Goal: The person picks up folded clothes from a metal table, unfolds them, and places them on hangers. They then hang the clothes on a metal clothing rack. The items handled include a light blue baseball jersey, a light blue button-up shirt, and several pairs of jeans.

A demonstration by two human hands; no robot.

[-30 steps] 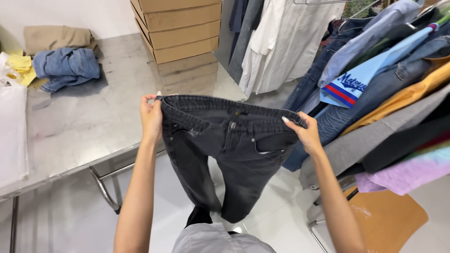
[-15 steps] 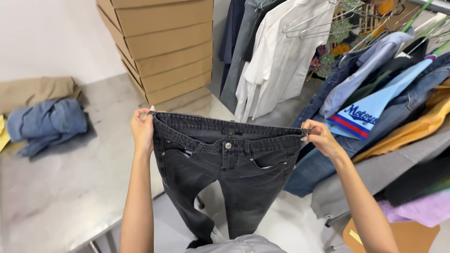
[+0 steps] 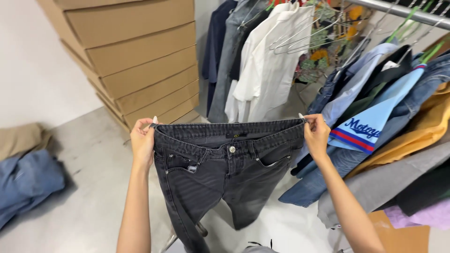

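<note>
Jeans: black jeans [image 3: 225, 173] are held up by the waistband, stretched flat between both hands, legs hanging down.
Left hand: the left hand [image 3: 143, 140] is clamped on the waistband's left corner.
Right hand: the right hand [image 3: 316, 136] is clamped on the right corner.
Table: a grey table [image 3: 89, 187] is seen below, with folded blue denim [image 3: 26, 182] at its left.
Behind: cardboard boxes [image 3: 140, 61] are stacked beside hanging clothes [image 3: 272, 61].

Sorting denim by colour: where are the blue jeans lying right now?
In the head view, the folded blue jeans lie at the far left on the grey table, beside a tan garment, left of the left hand.
</note>
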